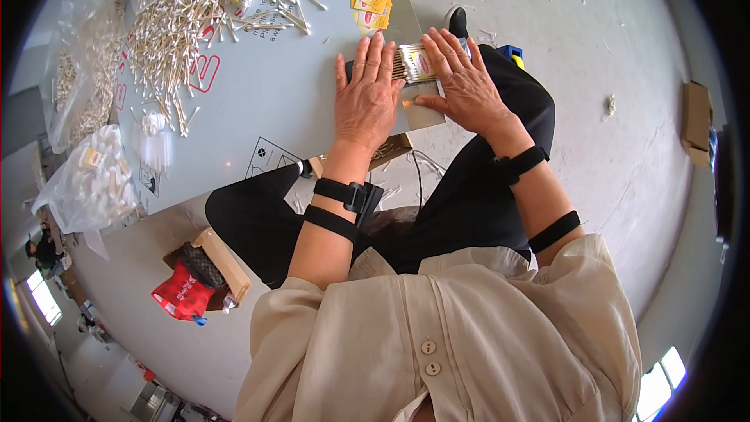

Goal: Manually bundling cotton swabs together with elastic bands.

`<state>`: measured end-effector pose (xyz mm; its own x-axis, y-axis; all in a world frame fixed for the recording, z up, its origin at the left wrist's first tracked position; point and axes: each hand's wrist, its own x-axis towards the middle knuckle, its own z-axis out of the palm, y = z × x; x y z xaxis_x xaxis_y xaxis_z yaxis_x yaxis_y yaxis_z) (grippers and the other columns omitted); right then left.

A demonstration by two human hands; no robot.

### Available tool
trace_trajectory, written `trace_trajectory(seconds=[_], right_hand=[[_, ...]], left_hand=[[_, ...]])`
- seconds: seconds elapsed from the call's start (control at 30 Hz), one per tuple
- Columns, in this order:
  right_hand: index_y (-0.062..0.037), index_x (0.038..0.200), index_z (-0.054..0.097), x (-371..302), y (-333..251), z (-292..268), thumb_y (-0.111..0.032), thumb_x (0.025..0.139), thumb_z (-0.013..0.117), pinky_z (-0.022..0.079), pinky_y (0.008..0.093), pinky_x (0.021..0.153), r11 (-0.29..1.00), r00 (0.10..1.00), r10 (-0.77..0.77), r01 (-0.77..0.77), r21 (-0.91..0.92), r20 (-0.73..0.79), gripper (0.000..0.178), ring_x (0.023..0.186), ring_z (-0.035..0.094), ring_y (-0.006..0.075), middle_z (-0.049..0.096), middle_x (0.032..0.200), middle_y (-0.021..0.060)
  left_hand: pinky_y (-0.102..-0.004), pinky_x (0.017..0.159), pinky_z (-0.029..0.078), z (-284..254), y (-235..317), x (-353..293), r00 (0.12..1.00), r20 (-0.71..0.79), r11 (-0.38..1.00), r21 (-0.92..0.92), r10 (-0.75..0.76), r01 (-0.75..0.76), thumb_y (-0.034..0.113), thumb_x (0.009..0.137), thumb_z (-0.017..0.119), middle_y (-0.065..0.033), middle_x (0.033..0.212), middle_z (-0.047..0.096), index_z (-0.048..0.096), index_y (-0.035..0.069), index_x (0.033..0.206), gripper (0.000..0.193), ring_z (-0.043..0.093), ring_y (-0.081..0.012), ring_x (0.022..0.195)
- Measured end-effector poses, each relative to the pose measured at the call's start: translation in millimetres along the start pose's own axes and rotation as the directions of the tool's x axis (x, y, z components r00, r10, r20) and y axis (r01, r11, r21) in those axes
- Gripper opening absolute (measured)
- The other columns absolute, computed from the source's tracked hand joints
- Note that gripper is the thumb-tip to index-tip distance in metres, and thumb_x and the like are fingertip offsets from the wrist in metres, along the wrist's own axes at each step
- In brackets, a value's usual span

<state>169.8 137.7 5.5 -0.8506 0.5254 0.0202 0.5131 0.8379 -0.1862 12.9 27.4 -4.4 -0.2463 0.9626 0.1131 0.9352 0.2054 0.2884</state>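
Left hand point(369, 92) and right hand point(466, 87), grip spread flat, frame one carded swab bundle point(412, 63); loose swabs point(168, 43), far left, lie unbundled.

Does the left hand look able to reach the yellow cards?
Probably yes: the yellow cards lie just past the left hand, with nothing visible between, though it's beside the swab bundle.

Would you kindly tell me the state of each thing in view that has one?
Swab row: lined up side by side, partly covered
Left hand: open, palm down
Right hand: open, palm down, thumb out
Loose swabs: heaped, pointing every way
Yellow-and-white cards: spread, overlapping
Lower clear bag: bulging with white contents
Floor box: open, filled
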Motion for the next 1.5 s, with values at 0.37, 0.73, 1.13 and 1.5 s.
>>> trace_trajectory(seconds=[0.37,0.73,1.13,1.5], right_hand=[[-0.0095,0.149,0.021,-1,3,1,-0.067,0.083,0.047,0.008,0.0473,0.116,1.0,1.0,0.001,-0.001,-0.004,-0.009,0.091,0.143,0.018,0.0226,0.026,0.153,0.0086],[-0.0096,0.148,0.022,0,2,0,-0.063,0.083,0.05,0.009,0.0479,0.116,1.0,1.0,0.004,-0.003,0.024,-0.03,0.089,0.143,0.019,0.024,0.026,0.153,0.0096],[-0.0049,0.101,0.066,9,21,32,-0.021,0.087,0.068,0.051,0.0329,0.082,-0.839,0.647,0.465,0.106,0.533,0.604,0.021,0.091,0.064,0.0203,0.067,0.097,0.0053],[0.0021,0.103,0.063,34,-5,33,-0.014,0.091,0.062,0.049,0.0424,0.093,-0.755,0.567,0.598,0.161,0.636,0.566,0.02,0.098,0.064,0.0286,0.066,0.106,0.0152]], left_hand=[[-0.0505,0.114,0.015,-3,-2,0,0.999,0.01,0.999,0.003,0.033,-0.033,0.028,0.093,0.053,-0.004,0.153,0.028,0.038,0.011,0.142,0.054,0.023,-0.0214,0.142],[-0.0504,0.114,0.015,-4,1,0,1.0,0.009,1.0,0.0,0.022,-0.022,0.027,0.094,0.052,-0.0052,0.153,0.027,0.037,0.01,0.142,0.054,0.023,-0.0219,0.142],[-0.0391,0.114,0.02,3,19,14,0.903,-0.197,0.384,-0.922,-0.381,-0.039,0.035,0.102,0.032,-0.025,0.151,0.023,0.017,-0.005,0.146,0.061,0.023,-0.0321,0.141],[-0.0408,0.114,0.018,11,26,21,0.888,-0.215,0.248,-0.961,-0.406,-0.12,0.039,0.102,0.032,-0.029,0.148,0.024,0.019,-0.008,0.144,0.064,0.024,-0.0333,0.14]])
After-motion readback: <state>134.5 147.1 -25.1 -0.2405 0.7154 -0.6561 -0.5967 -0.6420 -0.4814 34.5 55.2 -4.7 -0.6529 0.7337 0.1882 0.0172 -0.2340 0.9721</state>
